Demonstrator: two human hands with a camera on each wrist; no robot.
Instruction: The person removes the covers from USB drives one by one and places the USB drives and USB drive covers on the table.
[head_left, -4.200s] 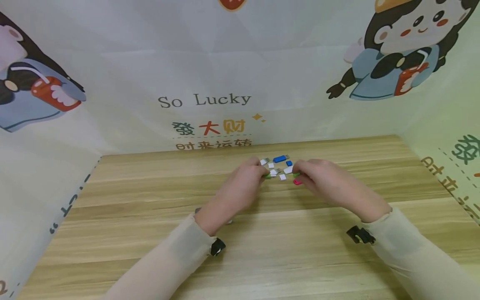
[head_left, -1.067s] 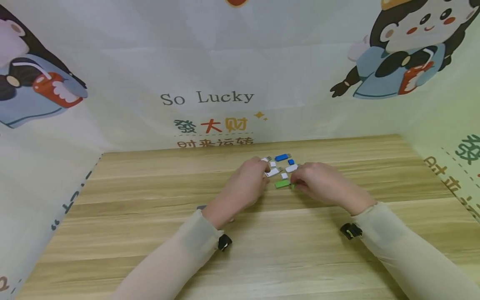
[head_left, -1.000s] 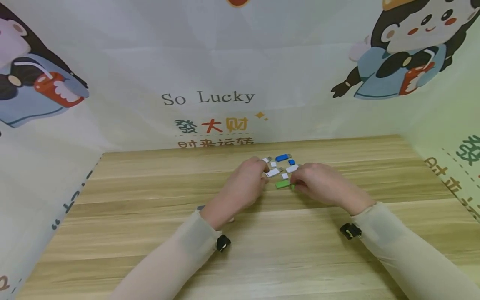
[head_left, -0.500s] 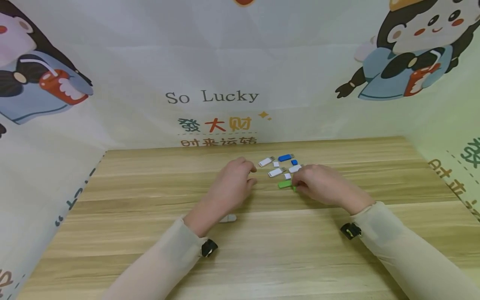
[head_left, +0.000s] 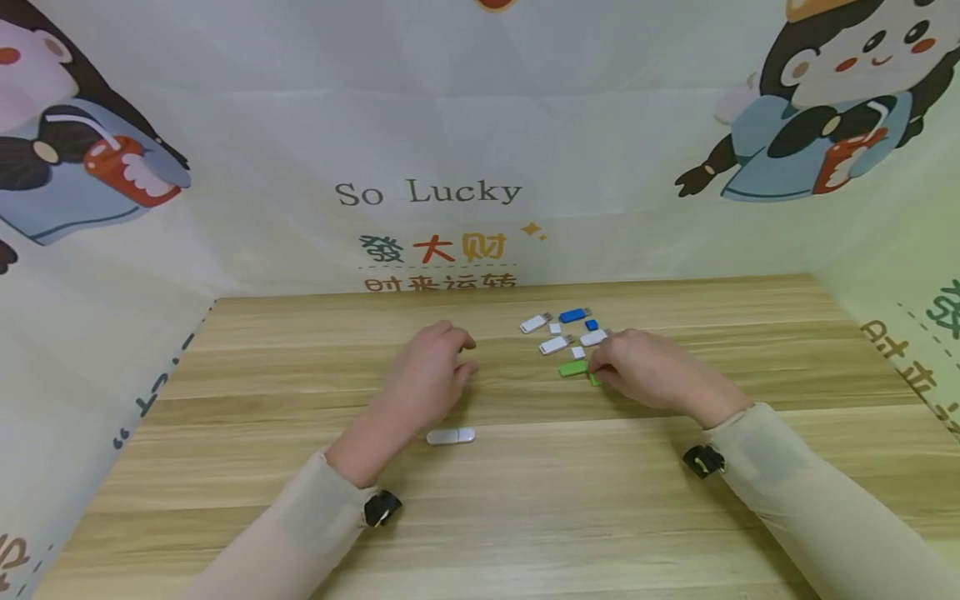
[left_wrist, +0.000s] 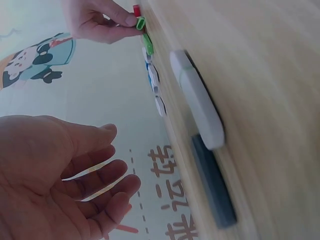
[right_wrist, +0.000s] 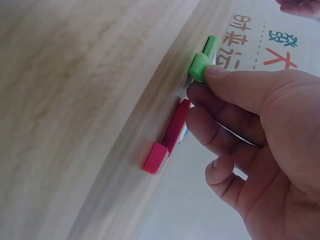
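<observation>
My right hand (head_left: 648, 371) pinches a small green cap (right_wrist: 200, 67) between thumb and index finger, low over the table. The capless green USB stick (head_left: 573, 368) lies just left of it. A red USB stick (right_wrist: 176, 125) with its red cap (right_wrist: 156, 157) lies under the right hand, hidden in the head view. My left hand (head_left: 423, 379) holds nothing, fingers relaxed and apart, above the table. Near its wrist lies a capped white-silver USB stick (head_left: 451, 436). Beyond that, a dark grey stick (left_wrist: 214, 180) shows in the left wrist view, covered by the arm in the head view.
Behind the green stick lie white USB sticks (head_left: 555, 345) with white caps (head_left: 577, 352), plus a blue USB stick (head_left: 575, 315) with its blue cap (head_left: 592, 325). A printed white cloth (head_left: 427, 125) rises along the back and sides of the wooden table (head_left: 540, 517).
Both hands were at the cluster's green pieces; the green stick now rests on the table. My left hand has withdrawn leftward, uncovering the white-silver stick. My right hand stays nearly still with the cap.
</observation>
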